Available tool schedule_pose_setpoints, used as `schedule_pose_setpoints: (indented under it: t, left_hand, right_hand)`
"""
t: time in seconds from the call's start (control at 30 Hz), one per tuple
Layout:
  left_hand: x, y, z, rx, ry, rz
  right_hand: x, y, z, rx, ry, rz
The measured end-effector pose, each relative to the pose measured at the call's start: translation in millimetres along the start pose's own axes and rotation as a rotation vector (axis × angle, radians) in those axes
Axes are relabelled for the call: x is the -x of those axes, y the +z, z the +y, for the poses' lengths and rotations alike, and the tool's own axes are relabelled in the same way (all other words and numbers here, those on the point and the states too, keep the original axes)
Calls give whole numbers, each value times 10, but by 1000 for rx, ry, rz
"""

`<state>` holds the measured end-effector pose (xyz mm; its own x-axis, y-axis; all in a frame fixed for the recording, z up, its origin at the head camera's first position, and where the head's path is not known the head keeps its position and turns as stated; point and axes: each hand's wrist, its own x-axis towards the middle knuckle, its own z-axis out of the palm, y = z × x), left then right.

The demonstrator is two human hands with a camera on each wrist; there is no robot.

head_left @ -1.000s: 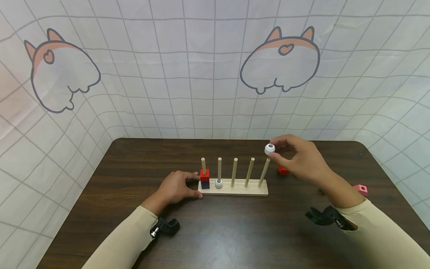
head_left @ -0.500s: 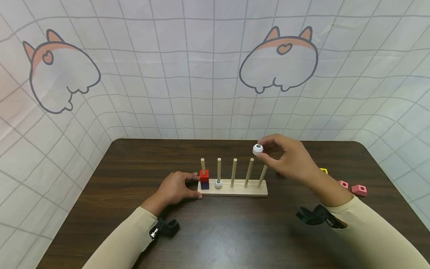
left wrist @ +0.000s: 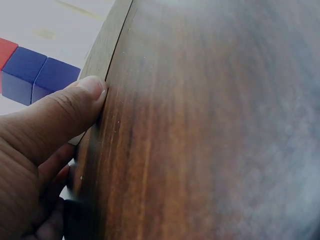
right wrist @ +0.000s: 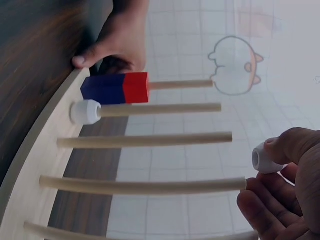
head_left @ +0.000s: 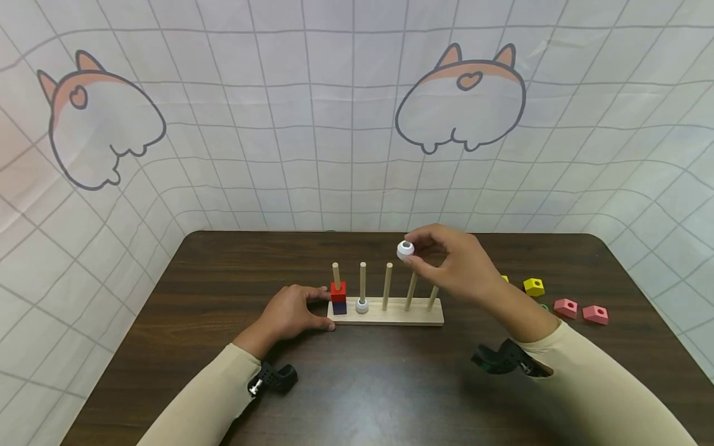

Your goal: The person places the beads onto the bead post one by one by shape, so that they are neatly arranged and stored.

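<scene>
My right hand (head_left: 454, 263) pinches a white bead (head_left: 405, 250) between thumb and fingertips. It hangs above the wooden peg rack (head_left: 390, 319), between the third and fourth pegs from the left, apart from the peg tips in the right wrist view. My left hand (head_left: 290, 311) grips the rack's left end, thumb on the front edge. On the leftmost peg a red block (head_left: 338, 292) sits over dark blue ones (right wrist: 102, 89). Another white bead (head_left: 362, 305) lies at the bottom of the second peg. The remaining pegs are bare.
To the right on the dark wooden table (head_left: 362, 384) lie a yellow block (head_left: 533, 287) and two pink blocks (head_left: 566, 308). Part of another yellow block and a bit of green show beside my right forearm. A patterned white curtain (head_left: 334, 124) hangs behind the table.
My right hand has carried the white bead leftward along the peg tops, from the rightmost peg. Blocks behind the forearm have come into view. The left hand stays on the rack.
</scene>
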<state>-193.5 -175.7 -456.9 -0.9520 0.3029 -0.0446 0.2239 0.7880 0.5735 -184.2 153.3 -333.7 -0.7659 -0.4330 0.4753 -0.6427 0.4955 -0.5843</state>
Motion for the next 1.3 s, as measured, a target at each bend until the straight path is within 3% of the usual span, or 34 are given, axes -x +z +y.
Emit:
schedule_pose_setpoints:
  t: [0.97, 1.3]
  left_hand:
    - [-20, -1, 13, -8, -7, 3]
    - [-25, 7, 4, -12, -3, 4]
  right_hand:
    - [-122, 358, -233, -70, 84, 16]
    - [-145, 483, -282, -51, 75, 40]
